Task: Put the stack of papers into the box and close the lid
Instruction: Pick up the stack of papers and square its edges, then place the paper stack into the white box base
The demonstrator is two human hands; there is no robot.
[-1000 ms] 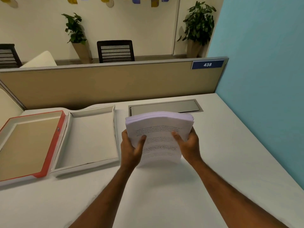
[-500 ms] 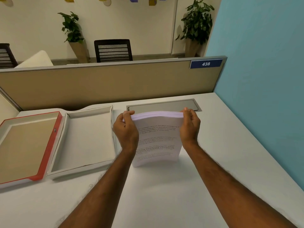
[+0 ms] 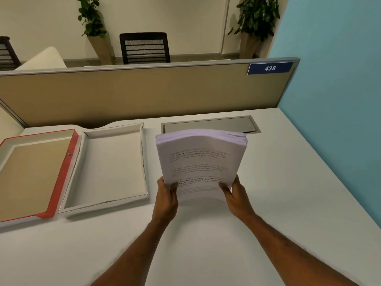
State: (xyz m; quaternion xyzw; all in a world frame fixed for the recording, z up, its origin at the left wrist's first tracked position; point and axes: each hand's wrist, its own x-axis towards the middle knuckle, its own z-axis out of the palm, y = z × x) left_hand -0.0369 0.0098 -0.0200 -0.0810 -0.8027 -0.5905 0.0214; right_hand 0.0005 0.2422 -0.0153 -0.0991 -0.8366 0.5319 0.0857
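A thick stack of printed white papers (image 3: pixel 201 159) stands nearly upright above the desk, its top edge bowed. My left hand (image 3: pixel 166 198) grips its lower left corner and my right hand (image 3: pixel 237 196) grips its lower right corner. To the left lies the open white box (image 3: pixel 142 157), shallow and with nothing inside. Hinged to its left side, the lid (image 3: pixel 61 178) with a red edge lies flat, its brown inner face up.
A grey metal cable hatch (image 3: pixel 210 124) is set in the white desk (image 3: pixel 268 203) just behind the papers. A tan partition (image 3: pixel 144 93) runs along the back and a blue wall (image 3: pixel 338 79) stands at the right. Chairs and plants are beyond the partition.
My hands slid from the top corners of the stack down to its lower corners. The stack has tipped more upright and its top edge now bows.
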